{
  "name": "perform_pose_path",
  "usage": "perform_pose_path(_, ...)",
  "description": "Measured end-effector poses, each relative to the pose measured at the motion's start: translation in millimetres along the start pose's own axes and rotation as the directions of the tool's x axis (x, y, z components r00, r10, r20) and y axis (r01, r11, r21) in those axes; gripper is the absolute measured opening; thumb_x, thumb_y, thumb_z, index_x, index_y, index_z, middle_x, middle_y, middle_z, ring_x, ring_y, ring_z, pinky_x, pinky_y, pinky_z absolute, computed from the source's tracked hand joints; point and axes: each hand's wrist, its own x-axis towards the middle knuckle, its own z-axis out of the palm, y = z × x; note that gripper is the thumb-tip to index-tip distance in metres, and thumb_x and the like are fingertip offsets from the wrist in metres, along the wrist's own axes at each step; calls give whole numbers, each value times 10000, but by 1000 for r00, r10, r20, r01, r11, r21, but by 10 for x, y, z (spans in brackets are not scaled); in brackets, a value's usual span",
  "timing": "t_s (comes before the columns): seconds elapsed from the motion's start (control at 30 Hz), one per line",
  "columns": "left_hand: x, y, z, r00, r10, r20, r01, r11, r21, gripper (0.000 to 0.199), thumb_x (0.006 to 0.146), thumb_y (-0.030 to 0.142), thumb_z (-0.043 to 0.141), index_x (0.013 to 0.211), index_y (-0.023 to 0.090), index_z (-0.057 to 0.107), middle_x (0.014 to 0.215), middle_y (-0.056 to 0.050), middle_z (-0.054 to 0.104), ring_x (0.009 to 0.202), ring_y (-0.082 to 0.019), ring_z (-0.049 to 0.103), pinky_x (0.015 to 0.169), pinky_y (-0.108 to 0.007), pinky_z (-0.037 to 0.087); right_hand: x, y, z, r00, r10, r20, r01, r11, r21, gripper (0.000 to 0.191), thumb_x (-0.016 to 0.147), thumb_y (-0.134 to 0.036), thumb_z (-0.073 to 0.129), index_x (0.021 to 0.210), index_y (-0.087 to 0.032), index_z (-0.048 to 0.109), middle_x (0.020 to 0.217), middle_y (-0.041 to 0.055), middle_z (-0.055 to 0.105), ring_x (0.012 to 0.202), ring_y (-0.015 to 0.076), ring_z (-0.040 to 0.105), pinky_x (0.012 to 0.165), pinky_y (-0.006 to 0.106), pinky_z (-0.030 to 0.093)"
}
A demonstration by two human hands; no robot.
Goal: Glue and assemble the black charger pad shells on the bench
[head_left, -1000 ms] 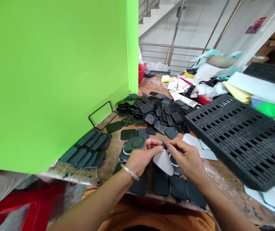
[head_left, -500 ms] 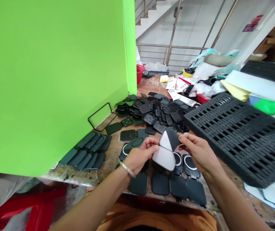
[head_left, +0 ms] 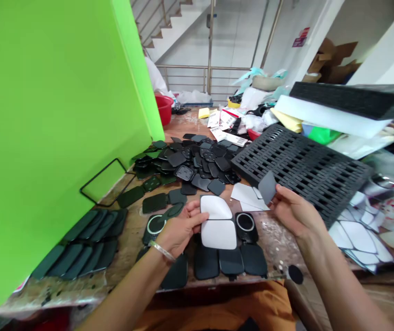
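Note:
My left hand (head_left: 185, 225) is closed, pinching the left edge of a white backing sheet (head_left: 218, 234) with two rounded panels. My right hand (head_left: 292, 207) has a dark grey rounded sheet (head_left: 268, 187) between thumb and fingers, held apart from the backing. Below the backing sheet lie several dark folding pads (head_left: 254, 259) in a row at the table's front. One has a black ribbed panel with a white ring (head_left: 245, 222). Beside my left fingers is a dark pad with a circle outline (head_left: 172, 211); I cannot tell whether the hand touches it.
A heap of dark pads (head_left: 200, 158) covers the middle of the table. Overlapping pads (head_left: 79, 243) lie at left by a green panel (head_left: 45, 115) and a thin black frame (head_left: 107, 181). A black slotted block (head_left: 297, 161) and white sheets (head_left: 359, 236) lie at right.
The dark grey sheet has come off the white backing and moved right with my right hand. My left hand still holds the backing. The view has turned right, showing more white sheets.

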Motion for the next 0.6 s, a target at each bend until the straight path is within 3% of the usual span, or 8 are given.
perform_pose_path(0.07,-8,-27,107,1000,-18,19,18,1000,18,468,695,212,783,1118,169,586,1021,-59,718,928,-156,649,786,-238,496,-152,0,-68,988,92,124,-87,995,-44,292,684,-395,748,872,-179,691,912,72,691,809,190,622,748,347,501)
perform_pose_path(0.13,-15,-72,250,997,-46,64,42,998,55,469,733,233,755,1154,186,554,1046,-49,710,940,-149,643,784,-230,496,-344,28,-62,939,222,263,-191,972,-138,317,686,-385,754,896,-152,705,919,83,693,803,172,620,757,320,493)
perform_pose_path(0.17,-18,-93,322,994,-65,85,58,995,85,485,745,247,747,1179,195,536,1044,-43,709,936,-148,644,781,-228,497,-424,35,-62,919,262,294,-220,961,-169,311,686,-383,757,880,-144,711,871,71,691,762,153,611,735,296,487)
perform_pose_path(0.23,-24,-118,444,989,-90,115,73,986,149,540,748,274,746,1225,210,501,1051,-39,704,954,-157,643,806,-241,499,-533,-5,-139,927,250,279,-193,957,-218,280,684,-378,764,813,-134,718,743,32,664,655,107,565,661,241,460)
perform_pose_path(0.33,-44,-90,525,989,-67,128,35,972,233,601,731,332,757,1253,216,483,1151,-55,672,1092,-197,606,936,-286,470,-670,-234,-543,976,143,162,-79,934,-349,266,695,-380,761,769,-127,722,649,3,620,589,82,508,586,208,411)
perform_pose_path(0.43,-77,-24,478,996,-52,69,28,952,303,622,700,416,765,1230,219,506,1238,-60,633,1169,-225,568,990,-297,446,-862,-528,-1208,993,116,-18,-110,872,-478,324,699,-415,750,818,-115,724,619,4,595,544,90,475,518,218,378)
perform_pose_path(0.53,-94,19,382,999,-41,14,34,940,340,616,692,455,760,1212,231,518,1248,-48,627,1180,-231,562,1004,-298,445,-987,-712,-1871,970,-1,-243,-145,801,-581,356,709,-460,727,774,-111,706,544,-19,513,488,80,407,459,215,298)
perform_pose_path(0.6,-91,34,342,1000,-16,-2,15,935,354,587,713,451,746,1213,240,523,1231,-42,635,1170,-225,571,1019,-303,438,-982,-762,-2179,911,-149,-385,-157,738,-656,387,675,-480,737,805,-117,715,518,-22,500,464,86,385,440,225,268)
